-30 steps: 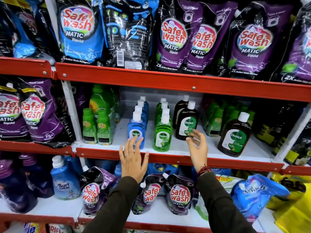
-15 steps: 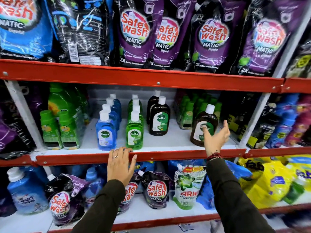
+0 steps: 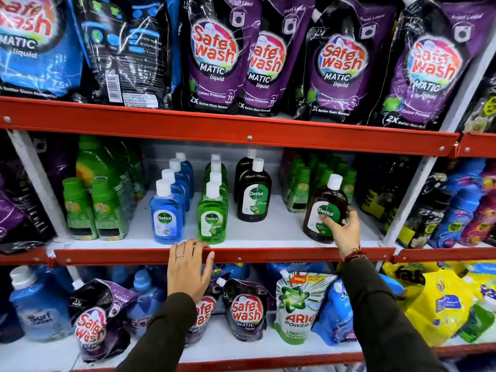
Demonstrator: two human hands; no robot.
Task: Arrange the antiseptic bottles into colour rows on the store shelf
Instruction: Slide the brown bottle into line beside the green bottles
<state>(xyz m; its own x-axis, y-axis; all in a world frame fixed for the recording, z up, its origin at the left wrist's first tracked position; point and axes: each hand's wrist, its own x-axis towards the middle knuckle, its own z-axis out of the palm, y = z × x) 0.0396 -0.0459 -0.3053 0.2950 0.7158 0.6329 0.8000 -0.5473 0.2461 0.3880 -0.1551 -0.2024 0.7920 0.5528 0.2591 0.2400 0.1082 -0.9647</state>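
Stray brown bottle [image 3: 326,208]: upright, front right of middle shelf [image 3: 271,232], well apart from own row. Right hand [image 3: 342,230]: half a second before, open and just short of label; now wrapped round lower body, thumb across label. Left hand [image 3: 189,267]: slid from below the lip, fingers flat and hooked over red shelf edge [image 3: 112,257], grasping no bottle. Blue row [image 3: 167,210], green row [image 3: 213,210]: lined front to back. Brown row [image 3: 253,193]: two deep, gap in front. Judged: last stray secured, ready for transfer left to front of brown row.
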